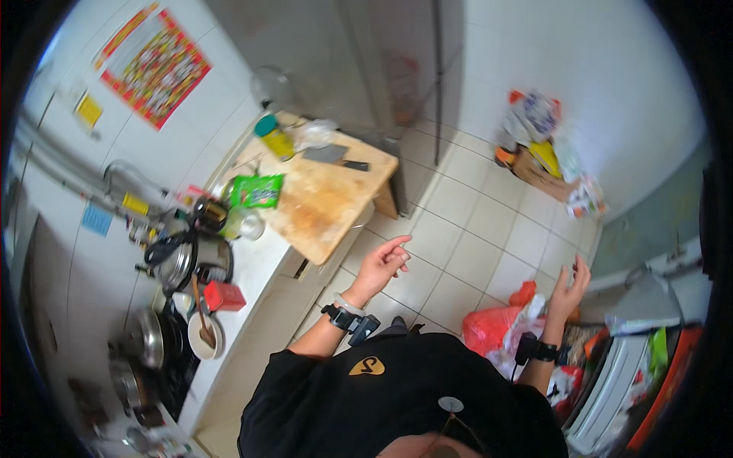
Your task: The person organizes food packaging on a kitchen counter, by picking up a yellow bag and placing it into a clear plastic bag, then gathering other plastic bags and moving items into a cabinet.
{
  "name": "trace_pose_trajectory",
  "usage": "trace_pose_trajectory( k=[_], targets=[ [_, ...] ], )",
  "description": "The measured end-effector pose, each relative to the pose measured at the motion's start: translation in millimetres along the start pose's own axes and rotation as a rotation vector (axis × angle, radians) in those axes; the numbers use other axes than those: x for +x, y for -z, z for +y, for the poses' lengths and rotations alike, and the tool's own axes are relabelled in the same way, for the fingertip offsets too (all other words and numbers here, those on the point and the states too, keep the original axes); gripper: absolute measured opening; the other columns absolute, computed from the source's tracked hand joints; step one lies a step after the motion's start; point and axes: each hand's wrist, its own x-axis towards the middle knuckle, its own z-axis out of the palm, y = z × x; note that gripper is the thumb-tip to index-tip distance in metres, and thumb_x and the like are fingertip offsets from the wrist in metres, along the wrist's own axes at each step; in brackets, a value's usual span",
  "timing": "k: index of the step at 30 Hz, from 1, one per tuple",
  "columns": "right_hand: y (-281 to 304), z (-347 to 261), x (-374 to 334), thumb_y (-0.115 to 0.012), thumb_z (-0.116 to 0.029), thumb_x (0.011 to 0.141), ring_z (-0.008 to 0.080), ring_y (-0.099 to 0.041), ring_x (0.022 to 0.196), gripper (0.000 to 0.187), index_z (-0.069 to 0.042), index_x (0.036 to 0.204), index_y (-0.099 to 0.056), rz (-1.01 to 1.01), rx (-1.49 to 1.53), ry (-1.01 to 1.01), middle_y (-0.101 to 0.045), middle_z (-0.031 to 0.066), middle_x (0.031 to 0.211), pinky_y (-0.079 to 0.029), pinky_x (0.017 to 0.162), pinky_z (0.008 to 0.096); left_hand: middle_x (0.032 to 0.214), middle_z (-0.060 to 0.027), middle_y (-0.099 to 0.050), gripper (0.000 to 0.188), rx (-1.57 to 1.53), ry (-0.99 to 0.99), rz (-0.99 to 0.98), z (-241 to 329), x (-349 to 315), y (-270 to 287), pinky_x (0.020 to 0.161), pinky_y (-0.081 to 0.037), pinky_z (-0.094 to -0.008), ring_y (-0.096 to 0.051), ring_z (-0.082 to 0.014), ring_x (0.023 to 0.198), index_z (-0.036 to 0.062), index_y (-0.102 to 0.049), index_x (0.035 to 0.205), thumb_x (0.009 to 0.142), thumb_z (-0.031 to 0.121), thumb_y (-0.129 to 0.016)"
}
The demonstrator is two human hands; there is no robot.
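Note:
My left hand hangs over the tiled floor, just off the front corner of the wooden cutting board. Its index finger points outward, the other fingers curl loosely, and I see nothing in it. Farther right, my right hand is raised with its fingers apart and empty, above the plastic bags on the floor. A cleaver lies on the board. Near it stand a yellow jar with a green lid and a clear plastic bag. A green packet rests at the board's left edge.
On the left counter are a pressure cooker, a red tin, a bowl with a wooden spatula and a stove with pots. Red plastic bags sit on the floor. A cardboard box stands by the far wall.

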Motion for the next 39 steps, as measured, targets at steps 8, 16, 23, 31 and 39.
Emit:
trace_pose_trajectory(
  k=[8, 16, 23, 31, 39],
  targets=[
    [-206, -189, 59, -0.058, -0.005, 0.082, 0.0239, -0.052, 0.095, 0.032, -0.002, 0.114, -0.055, -0.358, 0.405, 0.35, -0.052, 0.0127, 0.109, -0.042, 0.086, 0.0327, 0.09, -0.0023, -0.059, 0.036, -0.078, 0.013, 0.556, -10, -59, 141, 0.056, -0.047, -0.0202, -0.058, -0.0086, 0.071, 0.0064, -0.051, 0.124, 0.088, 0.008, -0.054],
    [-416, -384, 27, -0.061, -0.01, 0.079, 0.0235, -0.059, 0.085, 0.031, -0.004, 0.109, -0.057, -1.303, 0.58, 0.654, -0.057, 0.0112, 0.102, -0.047, 0.075, 0.0304, 0.087, 0.0005, -0.057, 0.036, -0.159, 0.029, 0.985, -16, -62, 207, 0.056, -0.044, -0.0192, -0.056, -0.0072, 0.07, 0.0075, -0.052, 0.123, 0.088, 0.008, -0.055],
    [-645, -470, -114, -0.06, -0.019, 0.081, 0.0323, -0.059, 0.093, 0.033, -0.003, 0.109, -0.057, -1.584, 0.753, 0.674, -0.062, 0.0167, 0.102, -0.047, 0.08, 0.0368, 0.087, -0.0016, -0.058, 0.035, -0.265, 0.053, 1.308, -21, -39, 204, 0.057, -0.045, -0.0198, -0.057, -0.0082, 0.07, 0.0036, -0.052, 0.122, 0.087, 0.004, -0.054],
    [-725, -534, -187, -0.06, -0.024, 0.08, 0.0247, -0.063, 0.068, 0.027, 0.0, 0.093, -0.063, -1.741, 0.498, 0.462, -0.064, 0.0144, 0.076, -0.048, 0.063, 0.0363, 0.087, -0.0034, -0.059, 0.031, -0.351, 0.136, 1.475, -42, -49, 202, 0.057, -0.047, -0.0215, -0.057, -0.0092, 0.07, 0.003, -0.053, 0.12, 0.089, 0.007, -0.052],
    [-687, -534, -139, -0.059, -0.013, 0.082, 0.0099, -0.051, 0.059, 0.011, -0.005, 0.088, -0.064, -2.095, 0.65, 0.089, -0.058, -0.0018, 0.072, -0.042, 0.055, 0.0245, 0.088, -0.0005, -0.061, 0.03, -0.408, 0.134, 1.352, -52, -49, 254, 0.057, -0.043, -0.0193, -0.057, -0.0071, 0.07, 0.0065, -0.056, 0.118, 0.087, 0.008, -0.056]
  ],
)
